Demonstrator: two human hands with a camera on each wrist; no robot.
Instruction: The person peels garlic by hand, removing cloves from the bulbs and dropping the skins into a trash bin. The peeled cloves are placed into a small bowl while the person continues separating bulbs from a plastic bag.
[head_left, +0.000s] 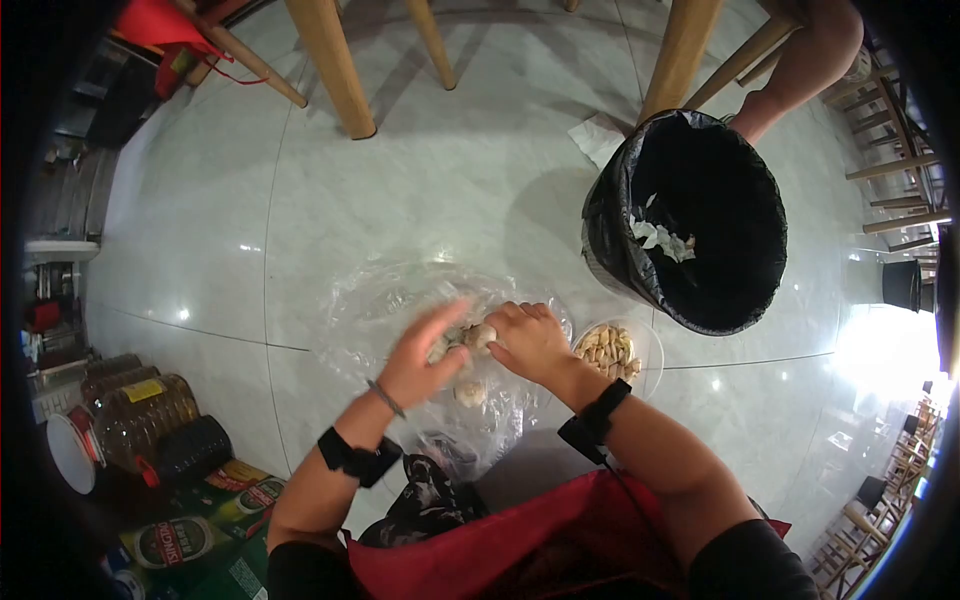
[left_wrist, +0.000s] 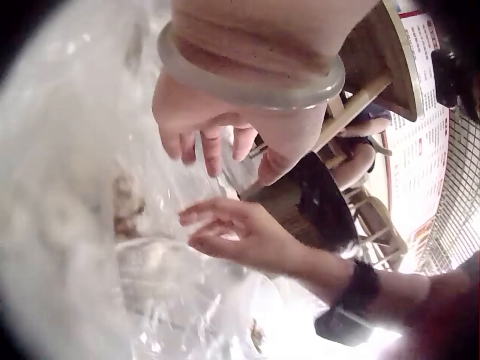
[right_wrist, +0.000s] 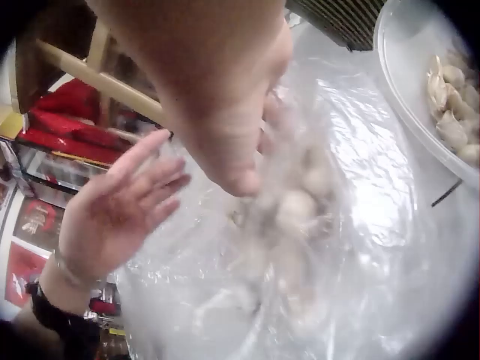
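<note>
Several pale garlic bulbs (head_left: 470,392) lie on a clear plastic bag (head_left: 380,300) spread over the floor; they blur in the right wrist view (right_wrist: 296,214). The left hand (head_left: 425,350) hovers left of the bulbs, slightly blurred, its fingers extended and apart; the right wrist view shows that palm (right_wrist: 124,214) holding nothing. At the bulbs' right side is the right hand (head_left: 530,340), fingers bent downward, thumb near a bulb; whether it grips one is unclear. Separated cloves (head_left: 608,352) fill a clear round container (head_left: 652,360) beside the right wrist.
A black-lined bin (head_left: 610,215) with scraps inside stands at the upper right. Wooden furniture legs (head_left: 335,70) rise at the top, and another person's leg (head_left: 800,75) is behind the bin. Large bottles (head_left: 145,410) and green boxes (head_left: 190,540) stand at the lower left.
</note>
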